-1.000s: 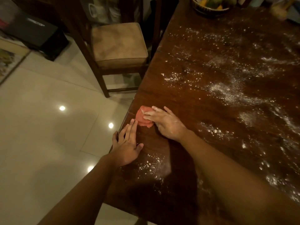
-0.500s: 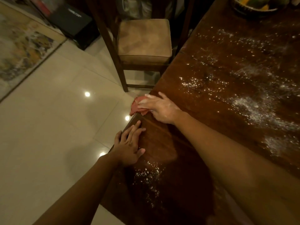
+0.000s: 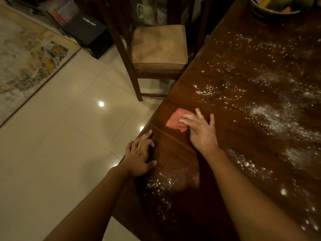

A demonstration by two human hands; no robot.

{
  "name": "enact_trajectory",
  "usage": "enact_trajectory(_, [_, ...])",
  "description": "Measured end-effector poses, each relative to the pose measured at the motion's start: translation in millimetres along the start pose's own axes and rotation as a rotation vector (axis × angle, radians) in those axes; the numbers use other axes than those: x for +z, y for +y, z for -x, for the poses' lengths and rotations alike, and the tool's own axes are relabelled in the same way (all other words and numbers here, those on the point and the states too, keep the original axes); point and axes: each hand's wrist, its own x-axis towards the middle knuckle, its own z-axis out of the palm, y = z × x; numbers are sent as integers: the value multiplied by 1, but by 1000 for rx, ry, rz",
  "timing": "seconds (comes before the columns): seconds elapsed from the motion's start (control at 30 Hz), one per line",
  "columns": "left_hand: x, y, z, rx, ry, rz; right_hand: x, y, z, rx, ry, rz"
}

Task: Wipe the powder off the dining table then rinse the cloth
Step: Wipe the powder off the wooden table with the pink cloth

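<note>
A pale tiled floor [image 3: 60,136] fills the left side, with a patterned rug [image 3: 26,66] at its far left. A dark wooden table [image 3: 182,162] takes up the right side. White powder [image 3: 271,117] is scattered over most of the table, thickest towards the right, with a smaller patch near the front edge. A wooden chair [image 3: 159,47] with a tan cushioned seat stands just beside the table's left edge. A bowl [image 3: 260,13] of fruit sits at the far end.

The right hand [image 3: 202,133] lies flat on the table with its fingers spread, the fingertips pressing on a pink cloth [image 3: 173,120]. The cloth lies on the table near the left edge. The left hand [image 3: 139,153] rests on that edge, just in front of the cloth and apart from it, with the fingers straight and close together and the thumb held out.
</note>
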Motion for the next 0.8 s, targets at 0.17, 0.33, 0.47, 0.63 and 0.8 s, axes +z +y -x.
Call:
enact_trajectory(0.17, [-14,11,6,-56,53,132,14,-48,65,-313,-206,-67])
enact_trajectory(0.33, [-31,9,7,-36,17,468,2,-9,103,-251,-291,-128])
enact_trajectory(0.47, [-44,-9,-6,59,-95,341,9,-43,81,267,-28,-13])
enact_trajectory(0.63, [-57,-32,-16,158,-20,345,47,-118,55,30,-189,21])
enact_trajectory(0.8, [-77,-57,-15,103,94,438,37,-106,58,84,-219,-66])
